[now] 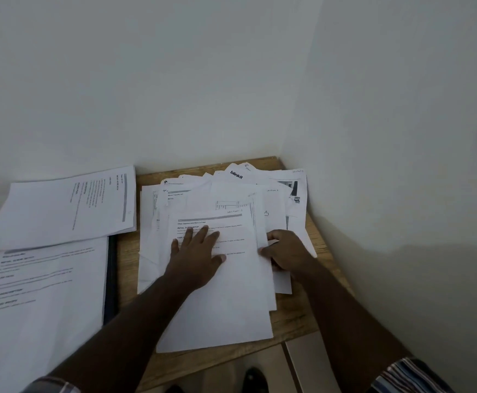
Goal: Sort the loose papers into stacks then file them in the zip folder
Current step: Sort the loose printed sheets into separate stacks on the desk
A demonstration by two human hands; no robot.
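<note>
Step in hand: sorting, not filing yet. Loose papers [220,199] lie in a messy fan over the worktop [294,324], from its far right corner toward the near edge. Top sheet [226,293] is a printed form w/ a grey header bar; its near end overhangs the worktop's front edge.

Left hand [196,251]: flat on the top sheet, fingers spread, palm pressing it down. No pinch.

Right hand [287,251]: at the sheet's right edge, fingers curled in, thumb and fingertips look to pinch the edge of the top sheet or the few just under it; can't tell how many sheets are in the grip.

Two sorted stacks at the left side: far stack [61,205] turned sideways, text running crosswise; near stack [41,293] w/ the same kind of form, text facing the person.

Container: a dark zip folder [111,279] prob. lies under the near stack, only its dark right edge and a bit at the far left show. Open or zipped: can't tell. Nothing seen inside it; papers lie on top, not filed.

Next move, my guess: lift the top sheet clear w/ the right hand while the left hand holds the pile, read the header, drop it on the matching stack. Risk: extra sheets cling and come along; the overhanging end could slide off the front edge.
</note>
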